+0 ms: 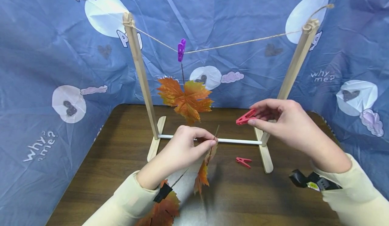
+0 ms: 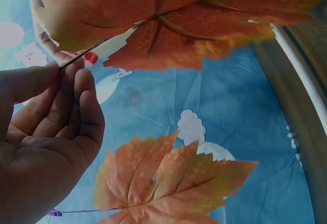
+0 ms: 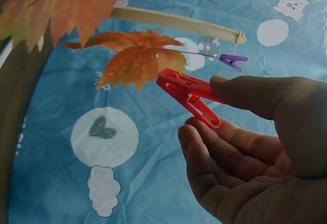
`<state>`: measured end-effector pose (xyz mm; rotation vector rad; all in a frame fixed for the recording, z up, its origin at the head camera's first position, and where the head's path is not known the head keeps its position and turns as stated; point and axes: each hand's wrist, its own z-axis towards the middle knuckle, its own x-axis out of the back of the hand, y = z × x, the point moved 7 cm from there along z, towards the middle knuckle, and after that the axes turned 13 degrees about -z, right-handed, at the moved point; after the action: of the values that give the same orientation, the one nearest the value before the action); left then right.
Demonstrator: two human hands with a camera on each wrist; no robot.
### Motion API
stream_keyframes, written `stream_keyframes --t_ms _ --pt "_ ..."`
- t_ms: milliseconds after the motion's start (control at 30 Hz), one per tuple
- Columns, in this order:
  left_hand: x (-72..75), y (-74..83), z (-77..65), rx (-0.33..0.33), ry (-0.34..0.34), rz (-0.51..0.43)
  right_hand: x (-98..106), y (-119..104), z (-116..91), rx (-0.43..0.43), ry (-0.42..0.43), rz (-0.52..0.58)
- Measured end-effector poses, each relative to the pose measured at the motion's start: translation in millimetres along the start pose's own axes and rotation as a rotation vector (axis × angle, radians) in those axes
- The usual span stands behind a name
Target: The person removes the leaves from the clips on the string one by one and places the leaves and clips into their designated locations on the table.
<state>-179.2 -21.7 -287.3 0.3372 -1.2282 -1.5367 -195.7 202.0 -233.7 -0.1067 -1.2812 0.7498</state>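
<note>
Your left hand (image 1: 189, 145) pinches a leaf (image 1: 201, 178) by its stem — the blade hangs below, near the white rod (image 1: 240, 141). Your right hand (image 1: 281, 121) pinches a red clip (image 3: 191, 88). A purple clip (image 1: 181, 50) holds a second leaf (image 1: 186, 99) on the string (image 1: 243, 43); another red clip (image 1: 243, 160) lies on the table (image 1: 285, 205) — your left sleeve (image 1: 129, 195) partly hides a third leaf (image 1: 167, 207).

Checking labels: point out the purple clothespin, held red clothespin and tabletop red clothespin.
Purple clothespin (image 1: 181, 51), head view, mid-body.
Held red clothespin (image 3: 190, 84), right wrist view, upper lever.
Tabletop red clothespin (image 1: 242, 160), head view, mid-body.
</note>
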Motion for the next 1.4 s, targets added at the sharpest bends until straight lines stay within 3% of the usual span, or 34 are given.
stream_keyframes --t_ms 167,567,1400 --pt "3.4 -0.6 -6.1 0.03 0.003 -0.004 -5.4 4.5 -2.4 0.008 -0.022 0.004" --pt "11.2 1.9 -17.0 0.006 -0.024 0.126 -28.2 18.9 -10.9 -0.033 -0.117 -0.021" --pt "29.9 -27.4 -39.5 0.219 -0.086 0.288 -81.0 39.6 -23.5 -0.059 -0.271 0.015"
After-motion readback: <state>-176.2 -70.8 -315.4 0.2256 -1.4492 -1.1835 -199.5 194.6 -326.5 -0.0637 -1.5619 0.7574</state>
